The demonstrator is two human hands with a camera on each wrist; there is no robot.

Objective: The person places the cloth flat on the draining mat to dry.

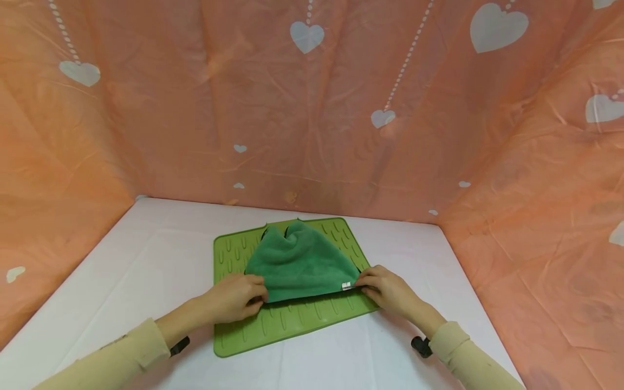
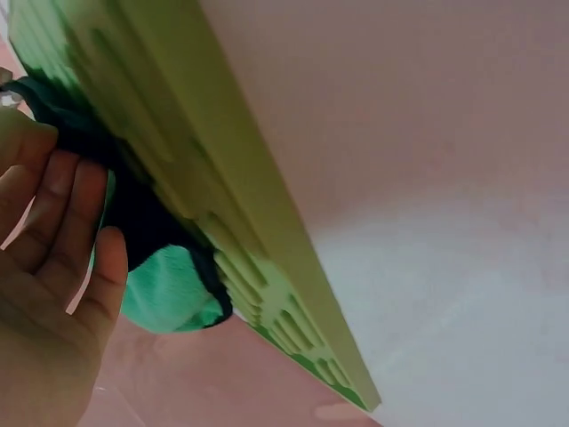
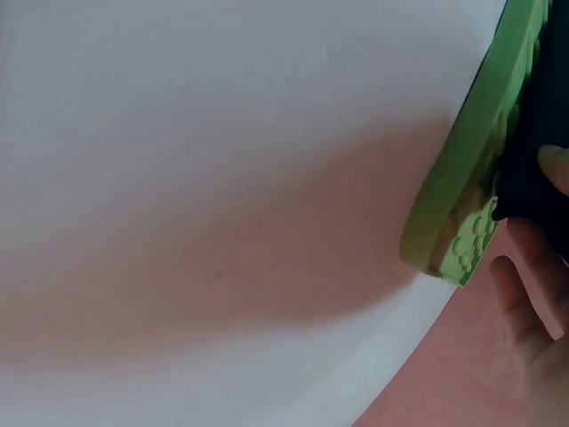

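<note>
A green cloth (image 1: pixel 302 262) with a dark edge and a small white tag (image 1: pixel 346 285) lies bunched over a green ridged mat (image 1: pixel 292 325). My left hand (image 1: pixel 239 295) pinches the cloth's near left corner. At the near right corner, beside the tag, my right hand (image 1: pixel 387 290) pinches the cloth too. The left wrist view has the left hand (image 2: pixel 58 231) with its thumb and fingers at the dark edge of the cloth (image 2: pixel 173 289). In the right wrist view, the right hand (image 3: pixel 542 276) grips the dark underside near the mat's corner (image 3: pixel 444 240).
The mat rests on a white-covered table (image 1: pixel 161 260). Orange curtains (image 1: pixel 312 135) printed with pale hearts stand behind and at both sides. A dark wrist strap piece (image 1: pixel 421 346) hangs under the right sleeve, another (image 1: pixel 180 345) under the left.
</note>
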